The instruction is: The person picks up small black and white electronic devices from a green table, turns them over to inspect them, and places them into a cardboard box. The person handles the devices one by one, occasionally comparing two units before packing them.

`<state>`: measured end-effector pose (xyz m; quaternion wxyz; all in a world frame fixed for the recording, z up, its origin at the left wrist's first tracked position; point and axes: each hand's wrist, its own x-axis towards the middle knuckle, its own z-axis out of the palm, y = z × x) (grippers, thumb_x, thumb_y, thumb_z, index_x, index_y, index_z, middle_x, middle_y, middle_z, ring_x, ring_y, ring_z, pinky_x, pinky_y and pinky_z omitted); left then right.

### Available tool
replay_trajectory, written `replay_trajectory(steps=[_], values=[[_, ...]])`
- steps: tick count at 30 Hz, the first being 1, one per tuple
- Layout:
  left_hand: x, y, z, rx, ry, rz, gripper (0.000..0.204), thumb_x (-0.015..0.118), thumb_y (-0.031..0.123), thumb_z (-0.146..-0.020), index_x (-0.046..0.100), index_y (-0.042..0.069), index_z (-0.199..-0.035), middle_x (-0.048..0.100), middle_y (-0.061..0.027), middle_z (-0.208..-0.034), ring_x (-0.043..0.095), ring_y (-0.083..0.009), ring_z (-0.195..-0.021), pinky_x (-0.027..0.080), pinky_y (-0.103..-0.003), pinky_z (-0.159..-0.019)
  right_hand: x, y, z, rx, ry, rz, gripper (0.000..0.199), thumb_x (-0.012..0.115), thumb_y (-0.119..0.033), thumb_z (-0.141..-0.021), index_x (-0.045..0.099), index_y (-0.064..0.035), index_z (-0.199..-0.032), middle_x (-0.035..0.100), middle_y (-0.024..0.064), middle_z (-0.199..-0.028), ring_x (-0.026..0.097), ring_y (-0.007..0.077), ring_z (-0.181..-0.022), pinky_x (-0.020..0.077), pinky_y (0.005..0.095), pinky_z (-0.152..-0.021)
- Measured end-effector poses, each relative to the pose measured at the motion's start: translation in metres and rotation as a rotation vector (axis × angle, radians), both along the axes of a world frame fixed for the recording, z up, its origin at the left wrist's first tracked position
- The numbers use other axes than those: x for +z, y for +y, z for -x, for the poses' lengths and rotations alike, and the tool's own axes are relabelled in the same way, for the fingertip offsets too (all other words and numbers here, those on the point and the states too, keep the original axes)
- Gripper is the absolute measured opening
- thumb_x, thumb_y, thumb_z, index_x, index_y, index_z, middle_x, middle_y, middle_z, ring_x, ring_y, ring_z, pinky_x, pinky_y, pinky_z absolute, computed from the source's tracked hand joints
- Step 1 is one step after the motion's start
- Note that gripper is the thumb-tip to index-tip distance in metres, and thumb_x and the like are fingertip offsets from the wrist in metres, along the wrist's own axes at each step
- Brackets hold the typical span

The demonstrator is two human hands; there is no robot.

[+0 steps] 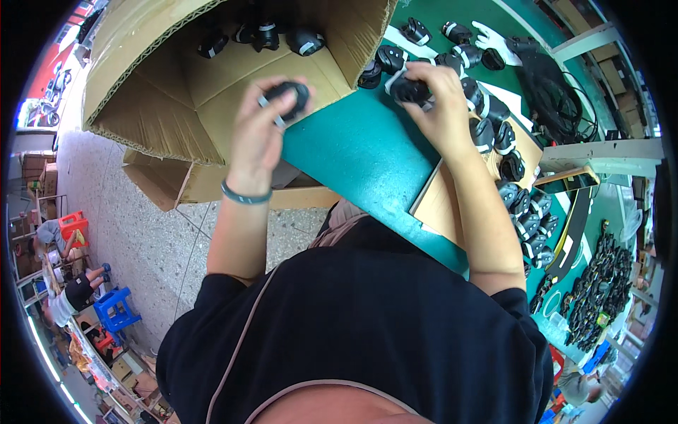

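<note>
1. Cardboard box (152, 44) fills the upper left of the frame, its open side facing the table; several black rounded pieces (306, 41) lie inside, near the top edge of the frame.
2. The left hand (260, 131), upper centre-left, is before the box opening, its thumb and fingers curled around a black piece with a pale band (292, 97). Both are blurred, so the exact contact points are unclear. A dark bracelet (245, 195) circles the wrist.
3. The right hand (441, 106), upper centre-right, is partly closed, thumb and fingers gripping a second black piece (408, 90) above the table, near other similar ones.
4. The teal table (353, 152) runs from the centre toward the right. More black pieces with pale bands (482, 134) crowd it beyond the right forearm, some on a brown cardboard sheet (441, 205).
5. At the upper right lie a white glove (494, 42) and a tangle of black cords (554, 95).
6. At the lower left, a blue stool (116, 309) stands on the speckled floor (159, 244).
</note>
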<state>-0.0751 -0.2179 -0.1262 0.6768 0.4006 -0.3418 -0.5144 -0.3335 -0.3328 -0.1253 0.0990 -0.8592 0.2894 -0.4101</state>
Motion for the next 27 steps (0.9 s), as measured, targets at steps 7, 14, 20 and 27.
replay_trajectory(steps=[7,14,20,27], values=[[0.012,-0.061,-0.02,0.78,-1.24,0.208,0.038,0.066,0.014,-0.086,0.054,0.003,-0.119,0.057,-0.0142,-0.117,0.058,-0.0235,-0.101,0.045,-0.032,-0.091,0.005,0.042,0.014,0.103,-0.354,-0.244,0.045,0.077,0.005,-0.059,0.057,-0.0065,-0.098,0.061,0.0137,-0.114,0.06,0.0299,-0.106,0.0502,0.0355,-0.088],[0.007,-0.006,0.067,-0.379,-0.142,-0.146,0.035,0.049,0.023,-0.099,0.05,0.004,-0.129,0.059,-0.0084,-0.113,0.058,-0.0136,-0.103,0.052,-0.028,-0.079,0.004,0.054,-0.01,0.26,-0.108,-0.194,0.053,0.081,0.001,-0.056,0.057,-0.007,-0.102,0.06,0.0135,-0.114,0.058,0.0329,-0.107,0.0481,0.0395,-0.089],[-0.009,0.008,0.05,-0.333,-0.06,-0.213,0.031,0.047,0.019,-0.1,0.052,0.004,-0.127,0.059,-0.0064,-0.11,0.058,-0.0112,-0.097,0.052,-0.026,-0.076,0.016,-0.021,-0.001,0.169,0.087,-0.314,0.066,0.084,-0.025,-0.064,0.055,-0.0082,-0.121,0.059,0.014,-0.119,0.053,0.0331,-0.116,0.0416,0.0432,-0.1],[-0.012,0.018,0.054,-0.283,-0.127,-0.095,0.029,0.054,0.01,-0.095,0.052,0.004,-0.123,0.057,-0.0053,-0.111,0.057,-0.0101,-0.095,0.051,-0.025,-0.076,-0.013,-0.071,-0.027,-0.177,0.627,-0.141,0.066,0.077,-0.035,-0.073,0.053,-0.0125,-0.129,0.062,0.0129,-0.12,0.057,0.0285,-0.114,0.0317,0.0522,-0.106]])
